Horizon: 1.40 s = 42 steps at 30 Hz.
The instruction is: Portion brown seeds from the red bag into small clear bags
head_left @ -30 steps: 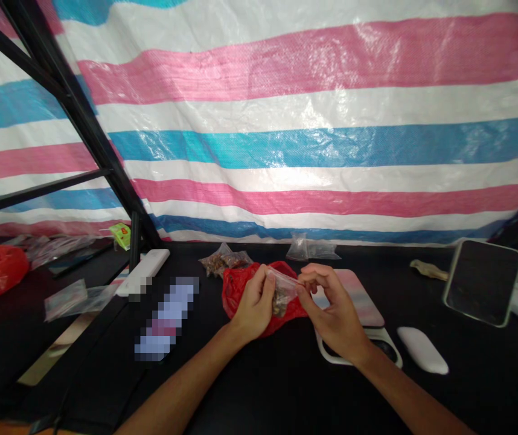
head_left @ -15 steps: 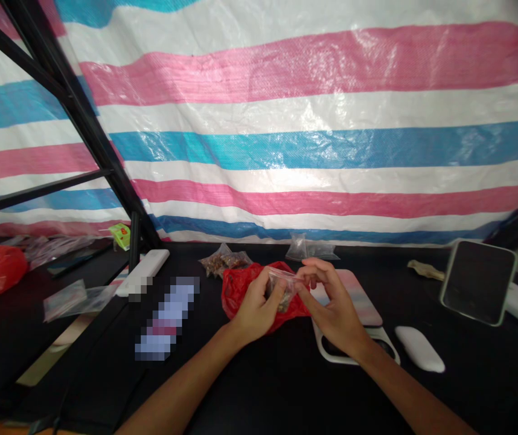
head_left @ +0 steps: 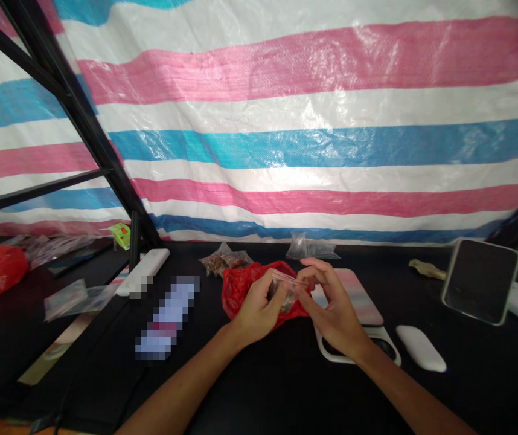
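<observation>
small clear bag (head_left: 290, 299), with brownish bits inside, is held between the two hands, in front of and over the crumpled red bag (head_left: 241, 289); whether its lower end rests on the red plastic cannot be told. left hand (head_left: 258, 307): closed on the bag's left side, thumb laid across the front, fingers behind. right hand (head_left: 331, 308): thumb and index finger pinched narrow at the upper right corner, other fingers loosely curled and clear of the plastic. a pale strip runs along the bag's top edge between the two grips. step in hand, as judged: working along the mouth of the bag; whether the seam is open or closed is too small to read. next move, as judged, calls for a steady left hold with the contents kept low, and a firm pinch by the right along that edge. just behind the red bag: filled clear bags (head_left: 223, 261) with similar brown bits. farther back, near the striped sheet (head_left: 286, 145): clear packets (head_left: 311, 248), contents not made out. below and beyond the right hand: white-rimmed device (head_left: 359, 297) with a pastel, glossy top, partly covered by the hand; a white rounded object (head_left: 421, 348) lies beside it on the black table (head_left: 259, 393).
</observation>
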Motion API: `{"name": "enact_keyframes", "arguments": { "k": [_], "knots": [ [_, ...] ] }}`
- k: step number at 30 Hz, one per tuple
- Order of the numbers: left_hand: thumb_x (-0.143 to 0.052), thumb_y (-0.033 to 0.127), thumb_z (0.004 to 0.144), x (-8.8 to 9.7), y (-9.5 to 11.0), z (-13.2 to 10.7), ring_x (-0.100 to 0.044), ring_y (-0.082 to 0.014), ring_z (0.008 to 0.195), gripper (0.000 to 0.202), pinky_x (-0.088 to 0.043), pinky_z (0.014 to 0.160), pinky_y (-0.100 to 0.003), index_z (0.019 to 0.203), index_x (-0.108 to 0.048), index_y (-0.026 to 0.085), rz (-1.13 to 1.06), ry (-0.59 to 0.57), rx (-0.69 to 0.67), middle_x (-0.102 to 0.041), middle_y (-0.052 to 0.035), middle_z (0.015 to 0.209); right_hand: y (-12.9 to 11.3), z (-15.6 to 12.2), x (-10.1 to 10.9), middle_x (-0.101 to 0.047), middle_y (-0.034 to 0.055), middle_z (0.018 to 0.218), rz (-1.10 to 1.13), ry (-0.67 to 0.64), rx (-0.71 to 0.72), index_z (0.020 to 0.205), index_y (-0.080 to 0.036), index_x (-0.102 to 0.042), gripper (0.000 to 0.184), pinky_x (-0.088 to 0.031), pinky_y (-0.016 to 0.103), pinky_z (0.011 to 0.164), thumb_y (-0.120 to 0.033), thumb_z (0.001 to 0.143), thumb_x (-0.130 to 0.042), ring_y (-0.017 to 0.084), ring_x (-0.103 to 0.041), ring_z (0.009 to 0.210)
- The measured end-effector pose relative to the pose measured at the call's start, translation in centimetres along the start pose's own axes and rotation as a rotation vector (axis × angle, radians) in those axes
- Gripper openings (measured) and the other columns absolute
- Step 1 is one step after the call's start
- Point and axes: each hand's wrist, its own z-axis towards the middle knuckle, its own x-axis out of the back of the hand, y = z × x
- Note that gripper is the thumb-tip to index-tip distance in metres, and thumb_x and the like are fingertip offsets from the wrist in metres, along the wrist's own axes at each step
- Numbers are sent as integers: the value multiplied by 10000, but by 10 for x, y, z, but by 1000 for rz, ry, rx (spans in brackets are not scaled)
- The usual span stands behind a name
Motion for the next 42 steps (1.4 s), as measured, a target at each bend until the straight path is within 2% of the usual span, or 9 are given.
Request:
{"name": "enact_keyframes", "arguments": {
  "k": [8,14,22,26,29,33,35,38,42],
  "knots": [
    [-535,413,1037,-2,-1,1,-633,-162,823,261,-489,742,-269,1036,-631,170,-93,-3,-36,-684,-65,956,-1,1,3,-594,-24,865,-19,64,31,1194,-292,-516,257,-459,319,771,-254,970,-638,167,-528,783],
    [-554,349,1033,-1,3,4,-662,-184,928,216,-521,839,-292,1048,-671,168,-105,34,-113,-699,-83,1016,1,0,1,-617,-1,952,6,10,3,1359,-306,-484,395,-490,342,850,-281,990,-621,175,-585,867],
    [-593,312,1011,-4,10,3,-636,-170,885,161,-514,792,-281,999,-660,167,-99,46,-162,-672,-74,976,0,1,0,-611,-15,884,-27,50,57,1254,-296,-538,291,-478,325,797,-242,982,-625,167,-547,800],
    [-622,294,993,-2,15,5,-639,-183,910,146,-509,816,-296,938,-677,170,-80,53,-240,-674,-77,955,-1,-1,0,-615,-14,909,-25,7,42,1335,-307,-511,358,-505,324,834,-242,993,-596,163,-581,820],
    [-626,298,989,0,16,5,-631,-182,894,161,-501,812,-300,901,-677,174,-49,39,-233,-665,-77,947,0,-3,-1,-644,-5,962,-33,-27,26,1360,-316,-504,378,-522,323,865,-253,998,-594,165,-618,869],
    [-606,310,999,-1,16,3,-616,-176,874,188,-489,792,-291,879,-653,174,-43,3,-201,-649,-70,933,0,-2,-1,-658,-11,944,-45,3,40,1267,-311,-546,296,-530,311,847,-258,986,-621,165,-627,857],
    [-618,325,993,0,17,4,-598,-161,838,190,-477,755,-272,880,-643,175,-56,17,-174,-634,-53,909,-1,-1,0,-678,-7,965,-49,5,38,1287,-312,-537,324,-530,330,884,-266,982,-635,173,-644,884],
    [-635,376,982,9,17,10,-598,-145,801,193,-472,712,-248,948,-636,186,-109,177,-106,-640,-29,898,-1,0,2,-695,29,1111,-107,49,52,1372,-317,-513,420,-511,380,952,-293,975,-649,203,-641,986],
    [-632,423,967,44,10,28,-617,-139,780,229,-484,723,-239,993,-617,196,-135,618,-29,-656,0,857,2,1,6,-649,71,1280,-191,102,68,1412,-316,-502,437,-489,428,971,-316,991,-619,230,-593,1048]
  ]
}}
